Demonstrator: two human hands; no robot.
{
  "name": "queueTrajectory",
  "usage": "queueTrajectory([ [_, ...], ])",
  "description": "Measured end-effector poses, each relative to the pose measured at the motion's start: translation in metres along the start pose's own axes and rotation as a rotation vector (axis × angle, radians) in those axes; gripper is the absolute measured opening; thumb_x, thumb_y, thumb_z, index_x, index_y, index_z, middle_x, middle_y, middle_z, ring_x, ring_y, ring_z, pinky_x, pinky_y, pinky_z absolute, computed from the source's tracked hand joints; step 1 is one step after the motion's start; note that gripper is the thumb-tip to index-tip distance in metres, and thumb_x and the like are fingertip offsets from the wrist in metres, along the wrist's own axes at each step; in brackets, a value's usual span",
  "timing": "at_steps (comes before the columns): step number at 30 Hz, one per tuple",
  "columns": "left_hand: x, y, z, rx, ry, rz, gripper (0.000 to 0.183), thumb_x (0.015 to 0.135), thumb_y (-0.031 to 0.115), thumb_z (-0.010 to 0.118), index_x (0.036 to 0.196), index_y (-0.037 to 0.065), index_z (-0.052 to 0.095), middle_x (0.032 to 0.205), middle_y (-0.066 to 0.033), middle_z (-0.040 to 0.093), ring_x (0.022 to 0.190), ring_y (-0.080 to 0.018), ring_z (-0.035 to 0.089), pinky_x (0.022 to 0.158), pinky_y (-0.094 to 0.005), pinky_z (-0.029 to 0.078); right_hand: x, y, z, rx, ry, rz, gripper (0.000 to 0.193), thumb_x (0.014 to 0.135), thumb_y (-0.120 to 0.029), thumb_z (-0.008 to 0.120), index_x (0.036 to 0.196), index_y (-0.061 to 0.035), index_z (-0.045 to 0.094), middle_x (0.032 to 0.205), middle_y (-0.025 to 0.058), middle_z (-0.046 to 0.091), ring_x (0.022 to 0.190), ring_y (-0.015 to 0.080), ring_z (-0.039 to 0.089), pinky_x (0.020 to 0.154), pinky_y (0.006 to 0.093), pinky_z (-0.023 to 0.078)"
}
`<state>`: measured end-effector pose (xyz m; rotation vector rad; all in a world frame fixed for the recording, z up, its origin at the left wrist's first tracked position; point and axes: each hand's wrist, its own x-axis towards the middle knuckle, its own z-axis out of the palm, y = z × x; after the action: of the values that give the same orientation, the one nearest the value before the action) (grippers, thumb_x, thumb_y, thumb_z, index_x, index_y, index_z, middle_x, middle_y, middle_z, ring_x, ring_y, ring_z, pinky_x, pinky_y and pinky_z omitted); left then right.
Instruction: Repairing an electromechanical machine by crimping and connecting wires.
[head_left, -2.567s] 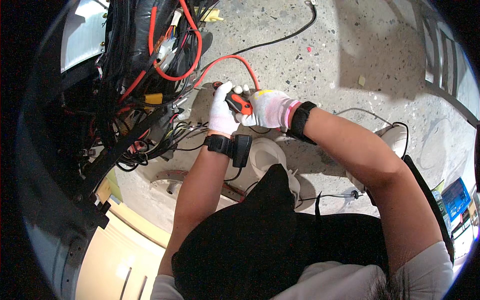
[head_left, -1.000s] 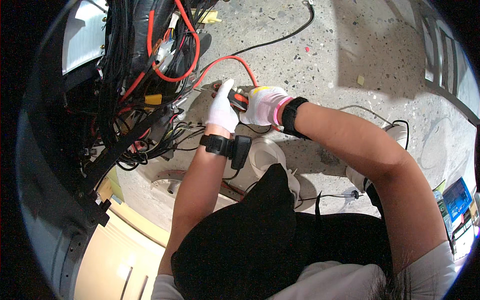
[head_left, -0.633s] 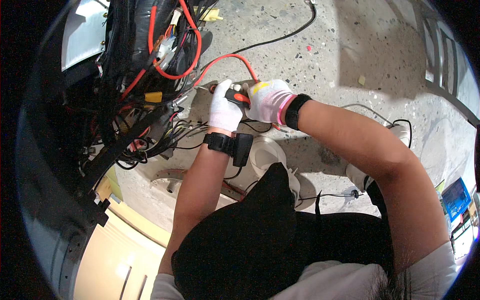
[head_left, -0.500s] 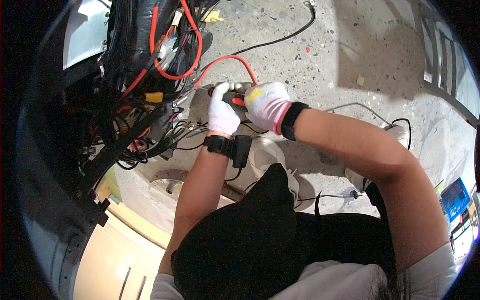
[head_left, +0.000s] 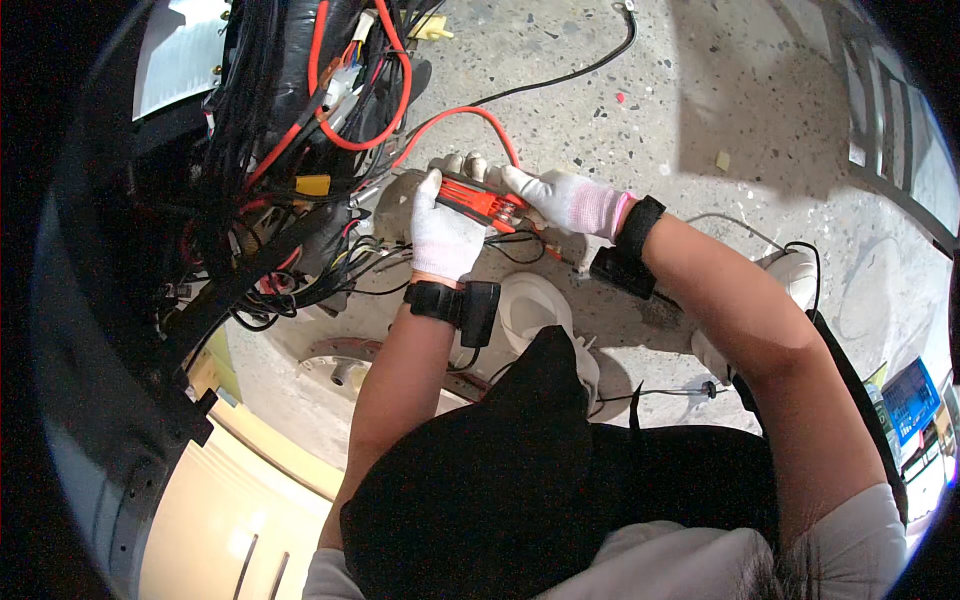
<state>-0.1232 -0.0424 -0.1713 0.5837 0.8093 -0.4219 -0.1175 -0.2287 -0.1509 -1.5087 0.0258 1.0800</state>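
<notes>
My left hand, in a white glove, is closed around a red-and-black folding tool. Long red bars lie side by side along its body, and metallic parts show at its right end. My right hand, also gloved, has thumb and fingers pinched at that right end; the exact contact is partly hidden. Just beyond the fingers, a thick red cable arches down from the wiring and passes out of sight behind the right hand.
A dense bundle of black wiring with a yellow connector fills the left. A black cable with a ring end lies on the speckled floor. My white shoe is below the hands; a cream panel stands lower left.
My right hand has shifted right and turned, uncovering the tool's red bars and metallic end. In my left hand, the tool has rotated to show its red side.
</notes>
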Motion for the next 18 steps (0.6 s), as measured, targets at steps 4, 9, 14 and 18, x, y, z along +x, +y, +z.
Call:
queueTrajectory([
  [4, -0.004, 0.003, 0.001, -0.107, -0.087, -0.069, 0.03, 0.088, 0.027, 0.04, 0.097, 0.001, 0.052, 0.095, -0.0136, 0.056, 0.09, -0.027, 0.056, 0.1, -0.0455, 0.036, 0.006, 0.003, 0.014, 0.302, -0.206, 0.24, 0.064, 0.078, -0.073, 0.043, 0.07, -0.01, 0.055, 0.054, 0.0006, 0.046, 0.045, 0.0122, 0.042, 0.043, 0.0288, 0.036],
  [9, -0.005, 0.0, 0.006, 0.076, 0.122, -0.014, 0.044, 0.087, 0.046, 0.044, 0.095, 0.004, 0.052, 0.091, -0.0111, 0.056, 0.087, -0.0258, 0.055, 0.09, -0.0435, 0.042, 0.002, -0.006, 0.036, -0.372, 0.263, -0.054, 0.044, 0.079, -0.044, 0.057, 0.094, -0.0031, 0.064, 0.076, 0.0194, 0.064, 0.078, 0.0336, 0.063, 0.064, 0.0361, 0.049],
  [14, 0.002, -0.003, 0.01, 0.448, 0.366, -0.11, 0.038, 0.084, 0.048, 0.054, 0.087, 0.01, 0.057, 0.079, -0.0062, 0.06, 0.074, -0.0232, 0.059, 0.072, -0.037, 0.05, -0.003, -0.015, 0.051, -0.851, 0.337, -0.117, 0.026, 0.079, -0.026, 0.055, 0.093, -0.0044, 0.06, 0.076, 0.0136, 0.065, 0.076, 0.031, 0.064, 0.064, 0.0383, 0.05],
  [18, 0.0, 0.008, 0.0, 0.323, 0.257, -0.128, 0.017, 0.082, 0.023, 0.063, 0.081, 0.009, 0.053, 0.072, -0.0052, 0.055, 0.071, -0.0195, 0.057, 0.068, -0.0345, 0.049, -0.007, -0.001, 0.039, -0.507, 0.184, -0.149, 0.055, 0.079, -0.055, 0.054, 0.093, -0.0027, 0.061, 0.074, 0.0158, 0.063, 0.077, 0.0319, 0.063, 0.066, 0.038, 0.048],
])
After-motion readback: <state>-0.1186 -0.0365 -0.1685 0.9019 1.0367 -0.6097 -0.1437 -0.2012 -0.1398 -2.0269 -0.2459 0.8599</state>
